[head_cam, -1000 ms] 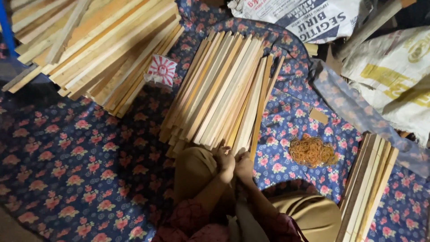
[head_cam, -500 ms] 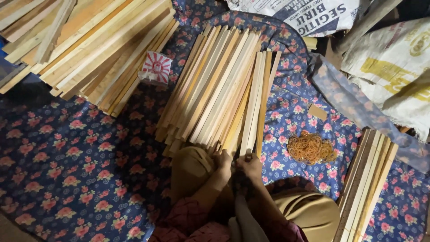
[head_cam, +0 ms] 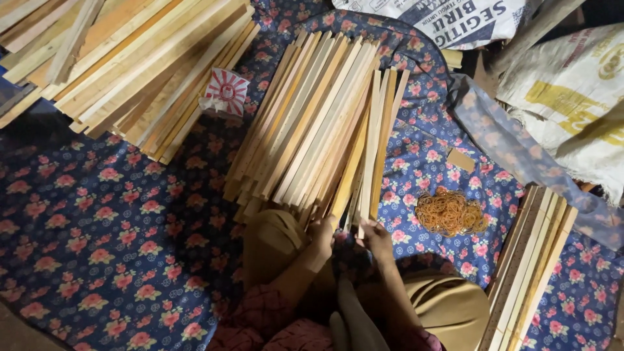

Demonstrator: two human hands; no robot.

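A fanned pile of pale wooden slats (head_cam: 312,130) lies on a blue floral cloth (head_cam: 117,221) in front of my knees. At the pile's near end, my left hand (head_cam: 320,234) curls around the ends of a few slats. My right hand (head_cam: 377,239) sits just beside it, fingers closed on the end of a thin slat at the pile's right edge. My forearms and folded legs in tan trousers fill the bottom centre. What my fingertips pinch is partly hidden in shadow.
A larger heap of slats (head_cam: 130,65) lies at the upper left, with a small red and white packet (head_cam: 225,92) by it. A heap of orange rubber bands (head_cam: 450,211) sits to the right. More slats (head_cam: 530,273) lie at the lower right, and woven sacks (head_cam: 565,84) at the upper right.
My hands, pressed together a second ago, have spread slightly apart along the near ends of the slats. The view has shifted a little.
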